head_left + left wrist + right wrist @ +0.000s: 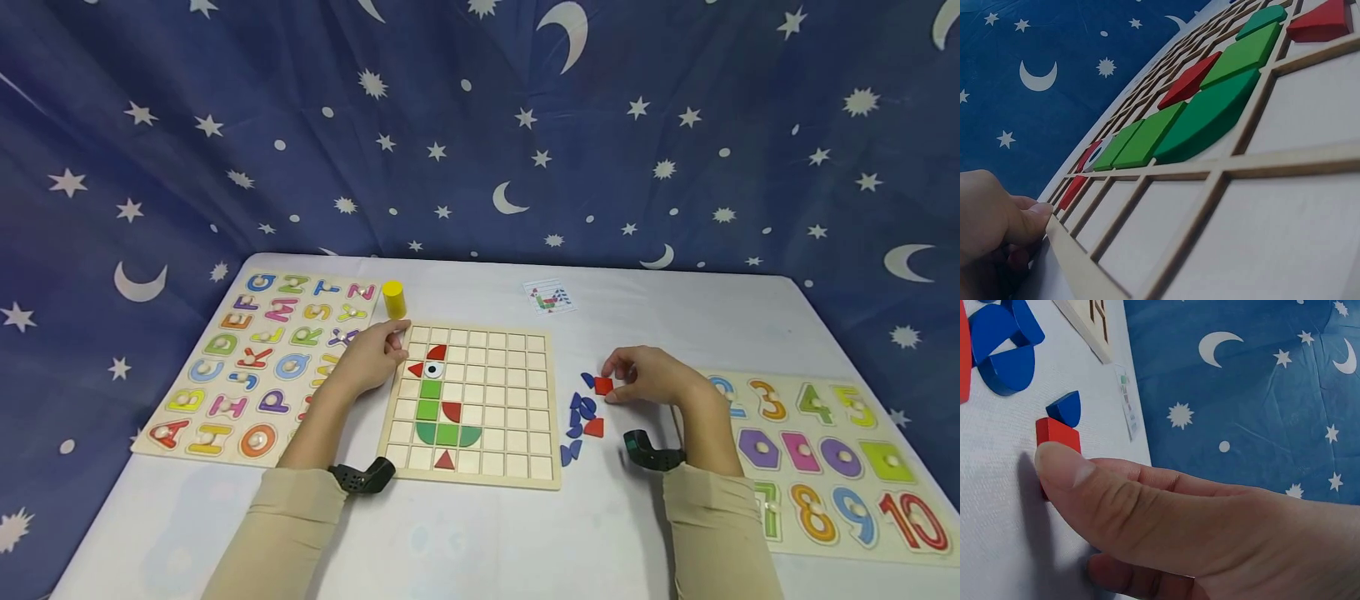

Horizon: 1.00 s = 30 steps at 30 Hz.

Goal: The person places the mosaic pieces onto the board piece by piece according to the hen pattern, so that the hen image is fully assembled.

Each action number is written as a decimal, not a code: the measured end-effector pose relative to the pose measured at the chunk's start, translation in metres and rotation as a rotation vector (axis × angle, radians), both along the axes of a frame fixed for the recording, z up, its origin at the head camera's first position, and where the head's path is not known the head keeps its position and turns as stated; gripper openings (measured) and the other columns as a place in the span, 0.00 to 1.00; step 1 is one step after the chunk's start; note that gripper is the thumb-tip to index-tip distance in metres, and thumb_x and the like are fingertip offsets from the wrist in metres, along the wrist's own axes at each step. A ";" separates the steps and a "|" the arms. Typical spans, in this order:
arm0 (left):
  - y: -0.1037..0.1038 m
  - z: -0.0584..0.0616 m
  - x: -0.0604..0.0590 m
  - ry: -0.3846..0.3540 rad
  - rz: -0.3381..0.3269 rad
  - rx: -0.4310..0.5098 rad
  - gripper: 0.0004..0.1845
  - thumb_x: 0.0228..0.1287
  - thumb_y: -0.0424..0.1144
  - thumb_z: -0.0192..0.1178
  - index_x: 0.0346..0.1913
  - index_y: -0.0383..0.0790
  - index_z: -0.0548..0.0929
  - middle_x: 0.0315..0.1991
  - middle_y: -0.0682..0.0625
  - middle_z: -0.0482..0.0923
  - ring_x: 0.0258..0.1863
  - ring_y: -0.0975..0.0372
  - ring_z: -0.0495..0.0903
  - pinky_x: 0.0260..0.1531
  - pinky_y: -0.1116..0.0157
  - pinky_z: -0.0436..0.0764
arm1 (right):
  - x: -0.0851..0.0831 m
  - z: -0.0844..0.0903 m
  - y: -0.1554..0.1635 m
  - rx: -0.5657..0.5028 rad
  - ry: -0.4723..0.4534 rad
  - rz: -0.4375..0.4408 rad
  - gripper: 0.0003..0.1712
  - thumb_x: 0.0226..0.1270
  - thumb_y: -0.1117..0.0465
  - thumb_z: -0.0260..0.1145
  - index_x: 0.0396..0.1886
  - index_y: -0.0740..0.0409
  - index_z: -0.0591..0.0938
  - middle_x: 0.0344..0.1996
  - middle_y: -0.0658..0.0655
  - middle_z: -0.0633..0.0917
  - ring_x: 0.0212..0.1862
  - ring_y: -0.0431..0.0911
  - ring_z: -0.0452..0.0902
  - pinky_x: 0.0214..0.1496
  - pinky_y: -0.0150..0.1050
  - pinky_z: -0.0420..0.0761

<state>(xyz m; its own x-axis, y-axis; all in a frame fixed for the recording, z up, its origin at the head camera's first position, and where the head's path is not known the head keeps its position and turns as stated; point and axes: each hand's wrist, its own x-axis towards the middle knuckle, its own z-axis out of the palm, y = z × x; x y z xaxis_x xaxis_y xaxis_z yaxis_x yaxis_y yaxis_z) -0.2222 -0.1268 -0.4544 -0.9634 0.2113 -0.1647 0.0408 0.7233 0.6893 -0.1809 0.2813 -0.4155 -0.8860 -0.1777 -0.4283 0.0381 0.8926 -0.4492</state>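
My left hand [371, 360] grips the left edge of a wooden grid board [480, 482], with the thumb on its rim in the left wrist view. On the board lie green squares [428, 389], green quarter-rounds [470, 436], red pieces [452, 412] and a round eye piece [433, 370], arranged like a bird. Right of the board, my right hand [652, 377] pinches a red square block [603, 386] between thumb and fingers; the thumb covers part of the block [1059, 432] in the right wrist view. Blue pieces [588, 408] and a red quarter-round [594, 427] lie nearby.
An alphabet puzzle board [225, 333] lies at the left and a number puzzle board [795, 454] at the right. A yellow cylinder [393, 300] stands behind my left hand. A small picture card [549, 296] lies beyond the grid board, before a starry curtain [480, 125].
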 end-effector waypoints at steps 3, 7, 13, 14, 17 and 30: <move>0.000 0.000 0.000 0.003 0.003 0.001 0.27 0.66 0.35 0.56 0.68 0.45 0.68 0.36 0.49 0.70 0.36 0.58 0.69 0.39 0.62 0.67 | -0.001 -0.001 0.000 -0.001 -0.002 -0.005 0.17 0.51 0.59 0.75 0.41 0.53 0.81 0.31 0.54 0.74 0.37 0.47 0.68 0.36 0.37 0.69; 0.000 0.000 0.000 0.008 0.002 0.000 0.27 0.66 0.35 0.56 0.68 0.45 0.68 0.36 0.49 0.70 0.36 0.58 0.69 0.39 0.62 0.67 | -0.002 -0.002 0.000 0.001 -0.006 -0.016 0.15 0.51 0.61 0.74 0.40 0.54 0.81 0.30 0.54 0.74 0.37 0.47 0.68 0.36 0.37 0.69; 0.000 -0.001 0.000 0.017 -0.005 0.002 0.27 0.65 0.35 0.57 0.68 0.44 0.68 0.36 0.49 0.70 0.35 0.58 0.69 0.38 0.62 0.67 | -0.001 -0.001 -0.001 0.019 -0.003 -0.009 0.14 0.50 0.62 0.75 0.37 0.54 0.81 0.30 0.54 0.75 0.37 0.47 0.69 0.38 0.37 0.70; 0.000 -0.001 0.000 0.017 -0.007 0.000 0.27 0.65 0.35 0.57 0.68 0.44 0.68 0.36 0.49 0.70 0.35 0.58 0.69 0.38 0.62 0.68 | -0.001 0.000 -0.001 0.025 -0.005 -0.007 0.14 0.50 0.62 0.75 0.37 0.55 0.81 0.30 0.54 0.75 0.37 0.47 0.69 0.38 0.37 0.70; 0.000 0.000 0.000 0.013 -0.007 -0.001 0.27 0.66 0.35 0.57 0.68 0.44 0.68 0.36 0.49 0.70 0.35 0.58 0.69 0.38 0.62 0.68 | 0.000 0.001 -0.001 0.036 -0.009 -0.007 0.14 0.49 0.62 0.75 0.35 0.54 0.81 0.30 0.54 0.76 0.37 0.47 0.70 0.39 0.38 0.71; -0.001 -0.001 0.000 0.011 -0.002 0.009 0.27 0.65 0.35 0.56 0.67 0.44 0.68 0.36 0.49 0.70 0.36 0.58 0.69 0.39 0.62 0.68 | 0.006 0.026 -0.013 0.016 0.131 0.020 0.06 0.55 0.65 0.71 0.31 0.54 0.82 0.26 0.50 0.82 0.33 0.45 0.72 0.38 0.37 0.73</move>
